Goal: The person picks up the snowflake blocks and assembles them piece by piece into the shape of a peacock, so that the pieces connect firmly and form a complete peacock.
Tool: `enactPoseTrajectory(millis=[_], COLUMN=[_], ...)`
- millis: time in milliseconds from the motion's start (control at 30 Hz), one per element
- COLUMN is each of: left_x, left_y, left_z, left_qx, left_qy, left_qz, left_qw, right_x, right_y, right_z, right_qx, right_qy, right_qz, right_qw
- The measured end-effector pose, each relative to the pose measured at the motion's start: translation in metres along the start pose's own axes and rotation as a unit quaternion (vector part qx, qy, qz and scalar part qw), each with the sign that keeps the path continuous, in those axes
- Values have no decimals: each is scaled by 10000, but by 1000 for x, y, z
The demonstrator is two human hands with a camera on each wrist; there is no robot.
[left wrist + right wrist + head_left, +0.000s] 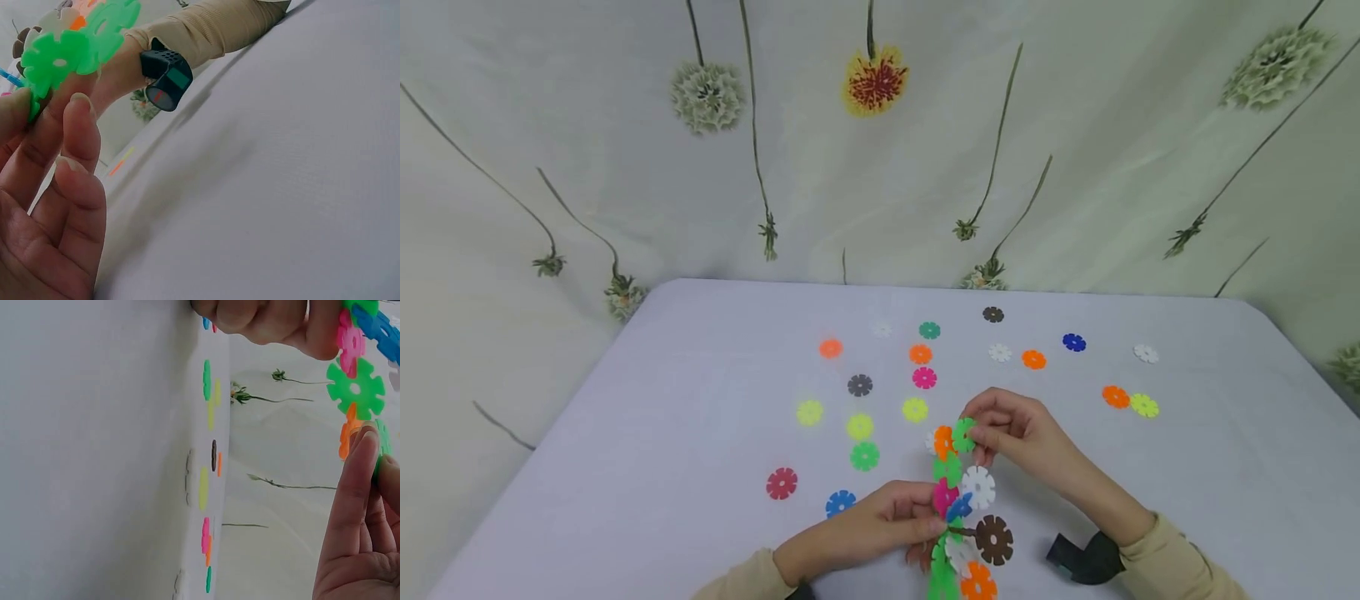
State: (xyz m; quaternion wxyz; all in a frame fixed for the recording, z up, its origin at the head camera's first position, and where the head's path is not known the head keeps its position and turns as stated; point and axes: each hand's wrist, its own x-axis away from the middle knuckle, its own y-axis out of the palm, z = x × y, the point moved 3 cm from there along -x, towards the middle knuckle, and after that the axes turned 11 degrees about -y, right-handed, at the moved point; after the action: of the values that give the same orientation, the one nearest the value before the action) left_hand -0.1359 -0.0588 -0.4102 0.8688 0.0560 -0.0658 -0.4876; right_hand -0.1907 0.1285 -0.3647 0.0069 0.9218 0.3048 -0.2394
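Two hands are held over the near middle of the white desk (pixel 700 400), both on one chain of interlocked plastic snowflake discs (pixel 958 500). The chain is seen running from near to far, with green, orange, brown and white discs at its near end and orange and green ones at its far end. The left hand (pixel 865 529) is curled round the chain's middle, thumb and fingers (pixel 78 125) pinched on a pink disc (pixel 350 340) and a bright green disc (pixel 59 59). The right hand (pixel 1018 429) is closed on the far end, where a darker green disc (pixel 964 434) is pinched between thumb and fingertips (pixel 356 469) beside an orange disc (pixel 943 442). A black wrist strap (pixel 1086 557) is worn on the right arm above a tan sleeve (pixel 1180 562).

Loose discs are scattered flat on the desk farther off: a red disc (pixel 782 482) and a blue disc (pixel 840 502) to the left of the hands, three yellow discs (pixel 859 427) and a green one (pixel 864 456) beyond them, and others in orange, pink, grey, white and dark blue toward the far edge. A flower-printed cloth backdrop (pixel 880 142) is hung behind the desk.
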Motion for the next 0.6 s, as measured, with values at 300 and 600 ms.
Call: enactPoseTrajectory(millis=[300,600], left_x=[-2,0], left_y=[-3,-4], left_z=[0,-3], left_qx=[66,155], left_qy=[-131,-177], left_qz=[121,129], left_qw=[9998,9996], right_x=[2,1], right_y=[3,11], right_z=[-1,0], right_qx=[275,628], right_qy=[-331,-522], right_qz=[-100,-132], right_qw=[9990,9966])
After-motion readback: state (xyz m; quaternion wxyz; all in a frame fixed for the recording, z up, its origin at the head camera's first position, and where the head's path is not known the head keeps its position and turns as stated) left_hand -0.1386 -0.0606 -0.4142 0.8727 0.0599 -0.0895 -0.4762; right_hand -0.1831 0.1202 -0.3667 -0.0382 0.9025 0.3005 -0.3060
